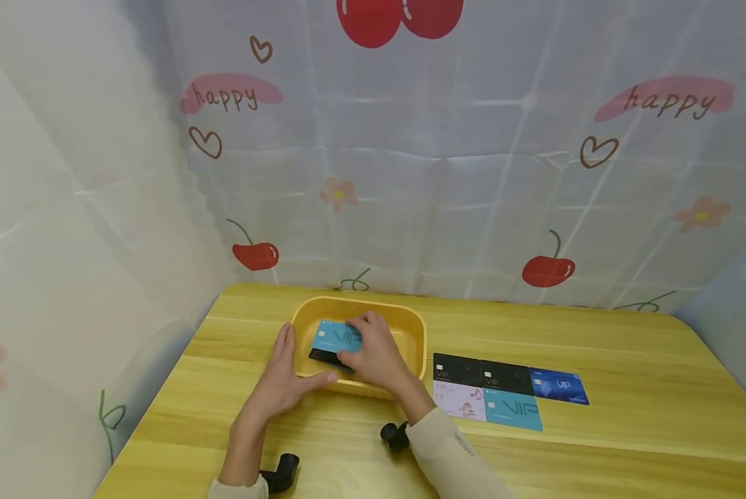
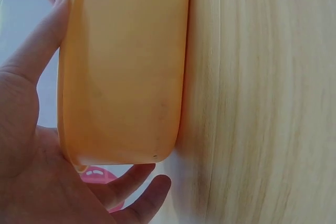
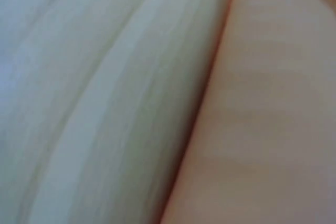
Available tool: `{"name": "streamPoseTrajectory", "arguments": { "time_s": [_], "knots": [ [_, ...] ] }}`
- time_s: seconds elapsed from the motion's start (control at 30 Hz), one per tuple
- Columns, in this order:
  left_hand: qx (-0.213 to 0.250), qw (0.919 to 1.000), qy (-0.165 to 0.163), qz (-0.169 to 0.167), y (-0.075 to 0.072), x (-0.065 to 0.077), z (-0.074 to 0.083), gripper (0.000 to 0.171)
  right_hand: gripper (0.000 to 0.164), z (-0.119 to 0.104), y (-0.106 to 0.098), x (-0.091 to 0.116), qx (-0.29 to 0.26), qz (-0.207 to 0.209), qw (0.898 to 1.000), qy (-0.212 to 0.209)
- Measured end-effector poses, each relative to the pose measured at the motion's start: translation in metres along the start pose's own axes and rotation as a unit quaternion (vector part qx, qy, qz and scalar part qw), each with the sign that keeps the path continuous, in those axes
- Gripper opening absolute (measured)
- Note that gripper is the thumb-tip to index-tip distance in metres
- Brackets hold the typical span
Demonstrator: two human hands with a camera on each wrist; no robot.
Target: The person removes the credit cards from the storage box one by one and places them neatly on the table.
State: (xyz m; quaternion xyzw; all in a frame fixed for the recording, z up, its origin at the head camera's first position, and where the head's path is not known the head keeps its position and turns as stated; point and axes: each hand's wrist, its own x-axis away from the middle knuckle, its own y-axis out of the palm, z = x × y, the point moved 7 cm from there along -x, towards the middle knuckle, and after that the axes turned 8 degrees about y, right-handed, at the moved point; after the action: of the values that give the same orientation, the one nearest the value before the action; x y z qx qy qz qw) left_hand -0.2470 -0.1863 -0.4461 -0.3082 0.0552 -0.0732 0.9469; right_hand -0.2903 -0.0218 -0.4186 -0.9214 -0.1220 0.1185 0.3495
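A light-blue VIP card lies tilted inside a yellow plastic bin. My right hand reaches over the bin's front rim and grips that card, thumb at its near edge and fingers at its far edge. Just under it shows the dark strip of a black card; whether the hand holds this one too is hidden. My left hand rests against the bin's near left corner, its thumb along the front rim and its fingers by the left wall. In the left wrist view, the left fingers are spread round the bin's end.
Right of the bin, cards lie in two touching rows: two black cards and a dark-blue card behind, a pale flowered card and another light-blue card in front. A printed curtain hangs behind the wooden table.
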Motion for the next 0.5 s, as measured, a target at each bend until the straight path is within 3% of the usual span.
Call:
{"name": "streamPoseTrajectory", "arguments": {
  "time_s": [0.5],
  "knots": [
    [0.002, 0.9999, -0.004, 0.011, 0.0, 0.0, -0.001, 0.124, 0.052, 0.005, -0.032, 0.037, -0.029, 0.0, 0.999, -0.014]
  ]
}}
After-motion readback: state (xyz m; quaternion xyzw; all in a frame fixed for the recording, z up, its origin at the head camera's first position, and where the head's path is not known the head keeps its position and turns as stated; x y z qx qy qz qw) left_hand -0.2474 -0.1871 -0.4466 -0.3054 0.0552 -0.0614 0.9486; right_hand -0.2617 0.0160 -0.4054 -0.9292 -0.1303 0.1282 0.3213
